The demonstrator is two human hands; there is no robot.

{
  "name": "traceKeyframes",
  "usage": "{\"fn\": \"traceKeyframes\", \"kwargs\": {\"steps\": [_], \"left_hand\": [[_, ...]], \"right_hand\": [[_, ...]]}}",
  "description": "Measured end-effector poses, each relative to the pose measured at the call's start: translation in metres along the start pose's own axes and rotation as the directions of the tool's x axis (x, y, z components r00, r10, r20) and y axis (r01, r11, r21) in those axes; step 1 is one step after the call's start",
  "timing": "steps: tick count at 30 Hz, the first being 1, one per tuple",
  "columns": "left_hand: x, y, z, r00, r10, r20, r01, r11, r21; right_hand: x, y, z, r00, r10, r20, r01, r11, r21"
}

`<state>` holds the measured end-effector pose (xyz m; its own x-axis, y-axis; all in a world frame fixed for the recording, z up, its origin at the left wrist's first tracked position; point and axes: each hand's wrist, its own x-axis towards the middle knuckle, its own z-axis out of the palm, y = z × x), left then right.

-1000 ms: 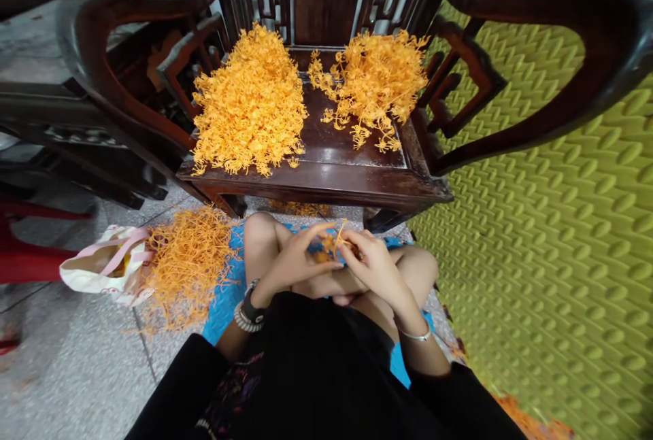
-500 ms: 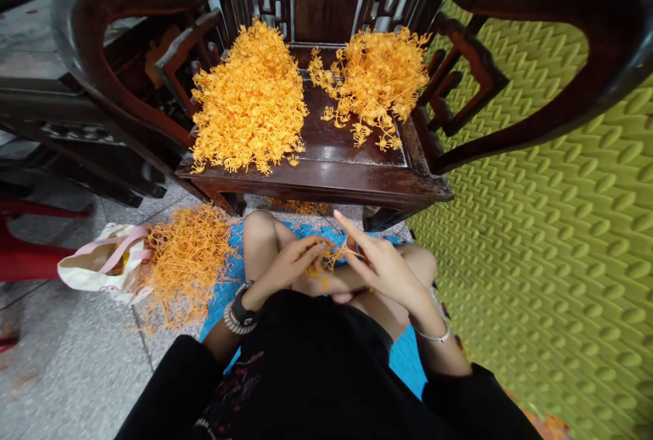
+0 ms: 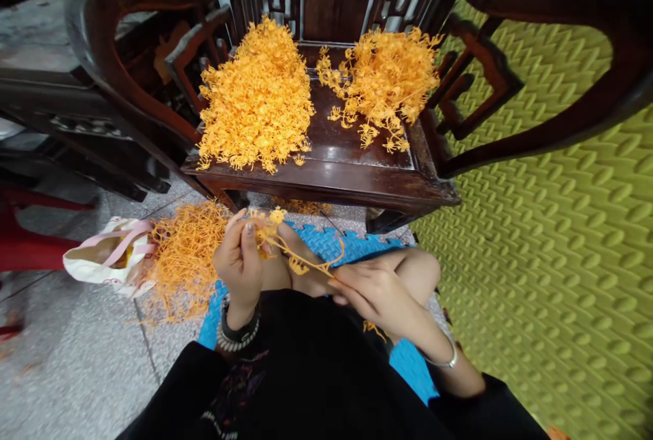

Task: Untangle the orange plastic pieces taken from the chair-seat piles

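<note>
An orange sprig (image 3: 298, 260) stretches over my lap, pinched at one end by my left hand (image 3: 243, 264), fingers closed on it, and at the other by my right hand (image 3: 375, 290), likewise closed. I count two orange heaps on the dark wooden chair (image 3: 337, 171) ahead: the dense left heap (image 3: 258, 100) and the looser right heap (image 3: 388, 79). A third, stringier pile (image 3: 186, 256) lies on the floor beside a cloth bag (image 3: 105, 256). My knees hide most of the blue mat (image 3: 326, 243).
</note>
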<state>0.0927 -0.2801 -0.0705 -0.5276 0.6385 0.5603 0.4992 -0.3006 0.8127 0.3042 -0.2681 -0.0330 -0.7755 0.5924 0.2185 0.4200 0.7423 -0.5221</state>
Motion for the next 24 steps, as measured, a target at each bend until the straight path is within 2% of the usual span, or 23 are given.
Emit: {"fn": "traceKeyframes", "kwargs": {"steps": [4,8,11,15,20,21,22,24], "left_hand": [[0.002,0.016,-0.001,0.99,0.047,-0.136,-0.043,0.998,0.035],[-0.002,0.029,-0.005,0.97,0.035,-0.24,-0.046,0.998,-0.041],[-0.002,0.036,-0.007,0.943,0.061,-0.328,-0.094,0.992,-0.087],[-0.002,0.047,-0.004,0.895,0.084,-0.438,-0.126,0.99,-0.069],[-0.009,0.056,-0.003,0.887,0.093,-0.452,-0.123,0.992,-0.039],[-0.009,0.056,-0.006,0.9,0.071,-0.43,-0.1,0.994,-0.045],[-0.007,0.054,-0.011,0.927,0.03,-0.373,-0.057,0.997,-0.06],[0.004,0.048,-0.029,0.979,-0.081,-0.185,0.065,0.993,-0.094]], "right_hand": [[-0.002,-0.005,-0.001,0.997,-0.064,-0.047,0.064,0.998,0.003],[-0.008,-0.011,-0.001,0.993,-0.089,-0.082,0.091,0.996,0.024],[-0.011,-0.014,-0.003,0.989,-0.123,-0.087,0.126,0.991,0.031],[-0.014,-0.017,-0.009,0.985,-0.152,-0.078,0.157,0.985,0.069],[-0.014,-0.022,-0.013,0.99,-0.13,-0.049,0.135,0.983,0.127],[-0.015,-0.022,-0.014,0.99,-0.132,-0.044,0.137,0.982,0.131],[-0.017,-0.021,-0.014,0.989,-0.14,-0.036,0.144,0.981,0.134],[-0.025,-0.016,-0.016,0.991,-0.122,-0.061,0.128,0.986,0.109]]}}
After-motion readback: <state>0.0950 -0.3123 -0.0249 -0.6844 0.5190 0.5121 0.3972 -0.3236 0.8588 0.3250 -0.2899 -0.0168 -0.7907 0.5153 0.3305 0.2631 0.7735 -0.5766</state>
